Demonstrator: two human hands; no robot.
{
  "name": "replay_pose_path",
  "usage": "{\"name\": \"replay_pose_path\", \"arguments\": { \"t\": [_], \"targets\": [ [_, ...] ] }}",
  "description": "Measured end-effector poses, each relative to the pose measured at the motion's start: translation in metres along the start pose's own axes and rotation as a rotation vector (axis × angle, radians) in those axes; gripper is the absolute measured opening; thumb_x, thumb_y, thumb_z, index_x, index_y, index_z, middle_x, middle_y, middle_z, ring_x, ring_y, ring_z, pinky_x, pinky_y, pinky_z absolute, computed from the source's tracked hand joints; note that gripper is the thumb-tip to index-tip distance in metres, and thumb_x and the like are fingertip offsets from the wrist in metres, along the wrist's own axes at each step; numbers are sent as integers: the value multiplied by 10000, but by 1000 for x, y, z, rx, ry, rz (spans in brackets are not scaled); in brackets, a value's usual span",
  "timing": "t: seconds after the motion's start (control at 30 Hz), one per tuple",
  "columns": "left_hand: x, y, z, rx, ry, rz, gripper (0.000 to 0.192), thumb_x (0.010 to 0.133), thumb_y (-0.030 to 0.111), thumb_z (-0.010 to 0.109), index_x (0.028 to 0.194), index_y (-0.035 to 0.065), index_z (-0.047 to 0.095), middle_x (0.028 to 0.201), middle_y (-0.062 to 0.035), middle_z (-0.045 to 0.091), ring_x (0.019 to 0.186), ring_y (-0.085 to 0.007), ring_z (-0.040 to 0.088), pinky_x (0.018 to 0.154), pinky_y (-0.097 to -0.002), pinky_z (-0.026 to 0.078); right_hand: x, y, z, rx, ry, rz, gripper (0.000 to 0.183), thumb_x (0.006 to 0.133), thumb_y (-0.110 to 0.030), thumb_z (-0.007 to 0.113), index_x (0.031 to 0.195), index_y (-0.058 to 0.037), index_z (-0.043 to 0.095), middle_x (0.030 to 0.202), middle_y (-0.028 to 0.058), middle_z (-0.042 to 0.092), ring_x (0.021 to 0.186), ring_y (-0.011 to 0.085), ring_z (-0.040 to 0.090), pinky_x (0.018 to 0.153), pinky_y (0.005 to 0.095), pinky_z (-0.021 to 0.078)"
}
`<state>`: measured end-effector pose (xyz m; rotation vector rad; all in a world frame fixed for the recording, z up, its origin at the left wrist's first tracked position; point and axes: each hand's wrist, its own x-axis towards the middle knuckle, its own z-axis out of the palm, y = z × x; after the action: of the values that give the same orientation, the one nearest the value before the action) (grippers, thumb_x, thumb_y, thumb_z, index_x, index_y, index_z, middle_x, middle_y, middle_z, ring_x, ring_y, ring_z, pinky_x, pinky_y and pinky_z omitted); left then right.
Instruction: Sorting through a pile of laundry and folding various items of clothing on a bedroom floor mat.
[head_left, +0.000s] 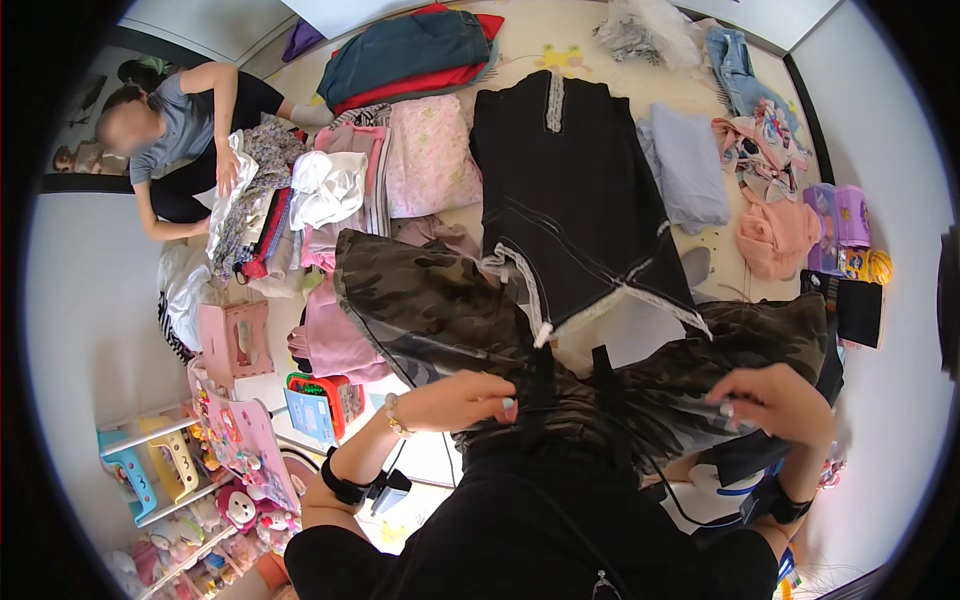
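Observation:
A black garment (570, 187) with white stitching and frayed white trim lies spread out before me, its lower points reaching over my camouflage trousers (442, 292). My left hand (469, 401), with a beaded bracelet at the wrist, hovers by my waist with its fingers curled; whether anything thin is between them is unclear. Over my other thigh is my right hand (784, 405), fingers loosely bent and apart, holding nothing. Neither hand touches the black garment. Just right of it lies a folded light-blue cloth (686, 165).
At the far left a person (180, 135) handles a pile of clothes (255, 195). A floral pink pillow-like bundle (433, 154) and folded denim (409, 56) lie ahead. Peach cloth (776, 232) and purple containers (851, 214) are at right. A pink stool (232, 337) and red bin (349, 401) stand left.

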<state>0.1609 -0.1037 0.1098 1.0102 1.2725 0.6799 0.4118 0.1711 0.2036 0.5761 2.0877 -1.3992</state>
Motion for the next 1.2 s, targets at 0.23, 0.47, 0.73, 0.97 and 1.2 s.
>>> {"name": "replay_pose_path", "arguments": {
  "t": [0.23,0.47,0.73,0.97,1.2],
  "targets": [
    [-5,-4,12,-464,-255,-386,177,828,98,292,926,29,422,609,-36,507,576,-126,569,568,-224,391,1,-22,-15,-139,-526,-253,174,810,-183,516,977,-183,567,629,-7,580,497,157,555,437,233,420],
    [29,-18,-13,-629,-12,-406,168,850,169,372,920,36,447,639,-29,523,635,-110,562,547,-214,398,73,-2,-34,157,-130,197,189,760,-83,462,924,-74,555,594,14,567,432,77,477,412,232,373],
    [158,-27,-166,-481,692,-107,211,829,194,471,910,-1,466,683,-71,542,609,-156,546,584,-252,472,258,114,-175,86,686,-265,247,774,-140,471,999,-52,524,636,34,562,528,83,514,471,223,395],
    [245,-229,-184,268,1007,-312,697,678,386,597,1152,-53,334,1121,-273,411,1063,-376,399,906,-416,318,360,207,-79,17,1302,72,577,720,-283,580,1143,63,396,1130,236,448,1074,347,410,925,375,300],
    [256,-217,-75,443,904,-530,634,692,390,592,1155,-11,428,1179,-182,421,1051,-339,405,894,-367,335,377,266,63,911,1043,651,729,659,-308,641,1177,95,323,1172,284,382,1113,377,364,932,390,294]
  ]
}}
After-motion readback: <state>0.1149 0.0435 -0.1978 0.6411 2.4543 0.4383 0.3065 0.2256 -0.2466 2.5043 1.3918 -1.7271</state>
